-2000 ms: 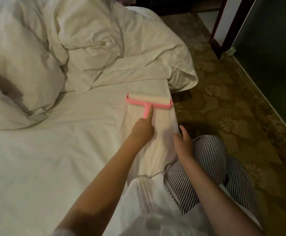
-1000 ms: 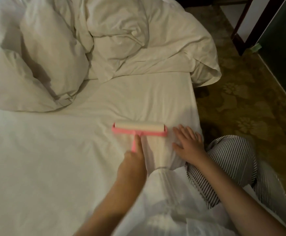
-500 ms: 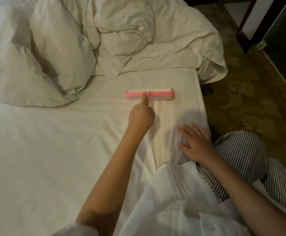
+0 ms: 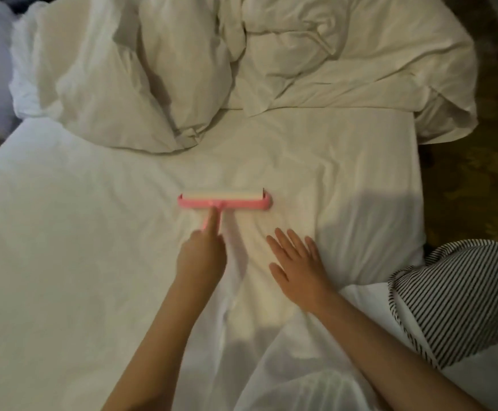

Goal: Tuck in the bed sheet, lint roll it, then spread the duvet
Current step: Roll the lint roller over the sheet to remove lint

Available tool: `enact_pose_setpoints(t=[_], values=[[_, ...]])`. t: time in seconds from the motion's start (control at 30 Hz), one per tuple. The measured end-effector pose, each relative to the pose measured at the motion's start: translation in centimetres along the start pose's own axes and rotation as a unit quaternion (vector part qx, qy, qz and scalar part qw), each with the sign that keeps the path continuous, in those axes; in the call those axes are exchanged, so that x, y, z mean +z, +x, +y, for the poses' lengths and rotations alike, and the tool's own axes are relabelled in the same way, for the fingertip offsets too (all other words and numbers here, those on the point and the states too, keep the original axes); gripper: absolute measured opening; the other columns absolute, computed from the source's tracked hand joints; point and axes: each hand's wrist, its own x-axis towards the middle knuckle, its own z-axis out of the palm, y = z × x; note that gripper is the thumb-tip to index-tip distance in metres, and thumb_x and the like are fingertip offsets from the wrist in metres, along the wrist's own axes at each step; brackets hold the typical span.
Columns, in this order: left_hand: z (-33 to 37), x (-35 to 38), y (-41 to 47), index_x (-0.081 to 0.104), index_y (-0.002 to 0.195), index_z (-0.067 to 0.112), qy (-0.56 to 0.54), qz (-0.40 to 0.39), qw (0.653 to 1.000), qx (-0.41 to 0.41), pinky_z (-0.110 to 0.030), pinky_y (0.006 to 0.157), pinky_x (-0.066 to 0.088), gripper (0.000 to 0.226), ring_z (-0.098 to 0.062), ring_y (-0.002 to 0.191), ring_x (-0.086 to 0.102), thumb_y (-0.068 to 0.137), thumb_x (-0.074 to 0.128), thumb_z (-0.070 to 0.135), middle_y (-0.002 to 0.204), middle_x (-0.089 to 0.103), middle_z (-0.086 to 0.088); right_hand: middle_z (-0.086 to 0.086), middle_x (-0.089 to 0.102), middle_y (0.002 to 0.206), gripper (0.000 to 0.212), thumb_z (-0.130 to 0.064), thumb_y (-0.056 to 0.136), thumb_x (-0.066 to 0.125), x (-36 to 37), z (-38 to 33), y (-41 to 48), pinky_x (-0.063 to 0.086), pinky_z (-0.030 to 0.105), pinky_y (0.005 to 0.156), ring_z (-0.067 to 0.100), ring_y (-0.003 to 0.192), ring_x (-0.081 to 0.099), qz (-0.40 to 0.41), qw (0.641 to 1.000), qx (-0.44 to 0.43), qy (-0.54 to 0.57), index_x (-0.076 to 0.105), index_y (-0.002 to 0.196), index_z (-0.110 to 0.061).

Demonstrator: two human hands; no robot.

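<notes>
On the bed sheet (image 4: 93,262), the lint roller (image 4: 225,201) juts beyond the left grip (image 4: 202,259).

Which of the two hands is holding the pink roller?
The left hand grips the lint roller by its handle; the right hand lies flat on the sheet.

One view, head-worn, wide-angle. We look forward and steeply down across the bed sheet (image 4: 93,262) from its near edge, close in. Our left hand (image 4: 202,259) and right hand (image 4: 298,268) reach in from the bottom; the lint roller (image 4: 225,201) sits near frame centre. The bunched duvet (image 4: 301,54) fills the top, the floor (image 4: 464,188) the right margin.
</notes>
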Motion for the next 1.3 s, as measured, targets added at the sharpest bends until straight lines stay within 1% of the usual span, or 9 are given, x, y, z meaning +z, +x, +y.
enact_pose_setpoints(t=[0.13,0.2,0.27,0.37,0.53,0.7,0.97,1.13,1.3], values=[[3.2,2.6,8.6,0.003,0.152,0.025,-0.091,0.053,0.994,-0.003,-0.033,0.065,0.036,0.061,-0.032,0.076,0.056,0.099,0.031,0.013,0.087,0.052,-0.017,0.003,0.054,0.136,0.058,-0.044,0.084,0.029,-0.7,2.2,0.0,0.026,0.040,0.104,0.023,0.123,0.054,0.006,1.000,0.003,-0.001,0.058,0.129,-0.022],[3.8,2.8,10.2,0.002,0.152,0.026,-0.122,0.048,0.991,-0.010,-0.034,0.066,0.037,0.061,-0.032,0.077,0.055,0.099,0.029,0.013,0.088,0.053,-0.018,-0.004,0.025,0.155,0.077,-0.055,0.077,0.005,-1.2,2.6,0.0,0.007,0.042,0.113,0.016,0.142,0.024,-0.016,0.999,0.028,0.009,0.035,0.144,-0.030],[2.9,3.1,7.8,0.002,0.152,0.023,-0.128,0.044,0.991,0.001,-0.033,0.064,0.036,0.062,-0.030,0.071,0.052,0.098,0.031,0.011,0.082,0.049,-0.015,-0.011,0.002,0.158,0.088,-0.058,0.067,-0.012,-1.1,2.6,-0.2,-0.009,0.034,0.110,0.009,0.145,-0.001,-0.039,0.998,0.049,0.025,0.016,0.148,-0.037],[-0.2,4.4,-1.0,0.005,0.149,0.017,-0.111,0.056,0.991,0.051,-0.030,0.055,0.031,0.069,-0.023,0.054,0.042,0.093,0.041,0.002,0.069,0.046,-0.011,-0.012,-0.002,0.158,0.091,-0.057,0.064,-0.017,-1.2,2.8,-0.1,-0.011,0.031,0.109,0.008,0.145,-0.006,-0.033,0.998,0.051,0.022,0.011,0.149,-0.038],[-1.5,4.6,-9.8,-0.010,0.145,0.028,-0.076,0.029,0.997,0.012,-0.023,0.047,0.027,0.075,-0.014,0.049,0.035,0.094,0.041,0.010,0.068,0.039,-0.001,-0.003,0.006,0.159,0.090,-0.054,0.069,-0.011,-1.3,2.8,-1.0,-0.001,0.034,0.112,0.015,0.146,0.003,-0.035,0.995,0.082,0.040,0.022,0.149,-0.027],[0.3,4.7,-0.5,0.003,0.150,0.018,-0.092,0.065,0.993,0.030,-0.033,0.056,0.035,0.068,-0.032,0.062,0.053,0.094,0.039,0.004,0.074,0.045,-0.014,0.023,0.059,0.120,0.049,-0.029,0.081,0.052,-1.4,3.4,-0.7,0.048,0.048,0.086,0.042,0.104,0.059,0.105,0.982,0.138,0.076,0.060,0.119,0.001],[4.8,2.5,9.8,0.003,0.152,0.026,-0.134,0.053,0.990,-0.002,-0.022,0.050,0.029,0.063,-0.014,0.055,0.040,0.098,0.032,0.013,0.064,0.039,0.000,0.013,0.055,0.104,0.029,-0.037,0.088,0.061,-0.9,4.2,0.8,0.027,0.039,0.085,0.032,0.106,0.046,0.120,0.956,0.243,0.113,0.060,0.092,-0.008],[1.3,4.1,-1.2,0.002,0.151,0.021,-0.126,0.042,0.989,0.057,-0.028,0.050,0.031,0.066,-0.023,0.053,0.048,0.094,0.035,0.015,0.061,0.043,-0.003,0.013,0.057,0.070,0.017,-0.015,0.079,0.053,-0.8,3.9,1.3,0.035,0.037,0.072,0.032,0.069,0.058,0.208,0.958,0.192,0.037,0.057,0.064,-0.006],[-1.0,4.7,-11.1,0.009,0.150,0.024,-0.062,0.041,0.997,0.021,-0.026,0.040,0.030,0.074,-0.020,0.042,0.039,0.089,0.049,0.011,0.061,0.041,-0.002,0.012,0.057,0.073,0.012,-0.014,0.076,0.051,-0.5,3.8,0.9,0.021,0.036,0.073,0.031,0.071,0.057,0.232,0.946,0.219,0.052,0.059,0.069,-0.008]])
